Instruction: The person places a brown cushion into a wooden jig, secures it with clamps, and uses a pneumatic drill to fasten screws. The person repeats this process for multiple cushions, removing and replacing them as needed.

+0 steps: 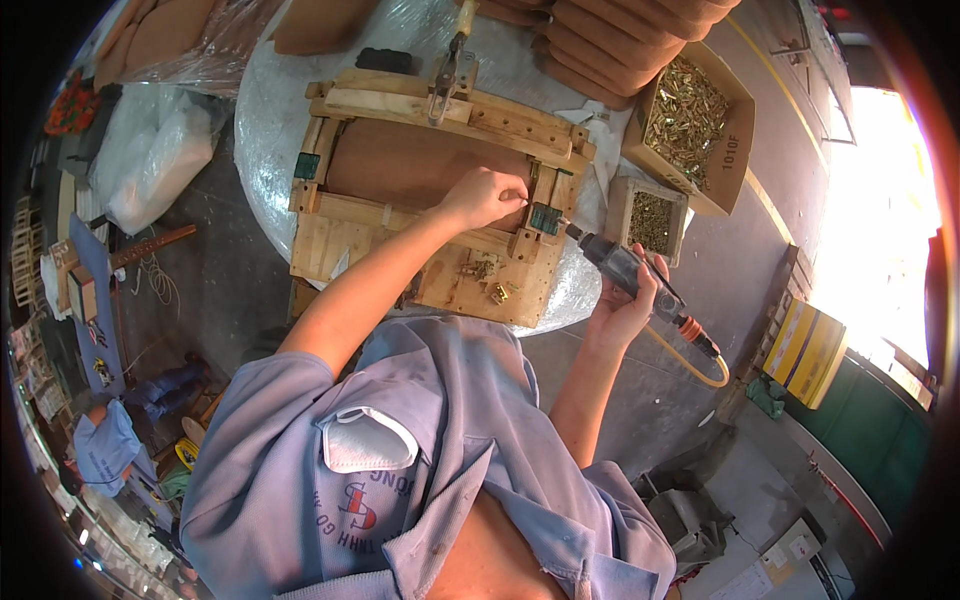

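My right hand (622, 305) is wrapped round a dark air screwdriver (612, 262) with an orange fitting and a yellow hose. Its tip points at a green pad (545, 219) on the right end of a wooden jig (430, 275). Reaching across the jig, my left hand (484, 199) is closed in a pinch just left of that pad; whatever its fingertips hold is too small to make out. Beneath it, a brown panel (400, 165) lies framed by the jig. Brass-coloured fittings (500, 292) and small screws (478, 268) rest on the jig's near board.
A toggle clamp (448, 80) rises at the jig's far side. To the right stand a carton of brass-coloured inserts (735, 150) and a smaller box of screws (680, 225). Stacked brown panels (610, 45) sit behind. Another person (108, 445) is at the far left.
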Demonstrator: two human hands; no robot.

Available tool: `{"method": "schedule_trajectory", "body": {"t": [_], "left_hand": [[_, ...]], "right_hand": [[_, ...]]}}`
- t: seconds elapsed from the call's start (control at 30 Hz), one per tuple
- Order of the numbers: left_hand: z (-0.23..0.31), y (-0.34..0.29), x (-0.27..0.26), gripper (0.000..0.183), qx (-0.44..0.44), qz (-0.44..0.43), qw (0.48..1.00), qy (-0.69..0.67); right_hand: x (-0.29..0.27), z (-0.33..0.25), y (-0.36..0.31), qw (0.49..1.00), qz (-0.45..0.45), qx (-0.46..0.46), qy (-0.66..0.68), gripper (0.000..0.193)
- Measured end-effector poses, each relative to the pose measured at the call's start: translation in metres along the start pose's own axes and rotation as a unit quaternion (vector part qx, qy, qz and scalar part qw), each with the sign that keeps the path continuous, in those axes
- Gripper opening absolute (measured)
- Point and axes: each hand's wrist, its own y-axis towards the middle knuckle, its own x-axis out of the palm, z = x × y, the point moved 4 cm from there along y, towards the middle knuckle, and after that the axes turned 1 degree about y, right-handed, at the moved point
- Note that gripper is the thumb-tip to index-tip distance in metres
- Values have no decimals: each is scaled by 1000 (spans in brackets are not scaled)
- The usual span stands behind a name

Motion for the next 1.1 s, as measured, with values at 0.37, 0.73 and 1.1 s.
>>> {"method": "schedule_trajectory", "body": {"t": [0.37, 0.73, 1.1], "left_hand": [[4, -3, -2, 16, 54, -21, 993, 103], [7, 5, 13, 19, 58, -31, 981, 183], [-19, 32, 25, 26, -61, 52, 969, 235]], "right_hand": [[6, -4, -2, 1000, -9, -13, -23, 45], [27, -16, 8, 994, -30, -62, -90, 46], [61, 1, 18, 957, -99, -190, -196, 46]]}}
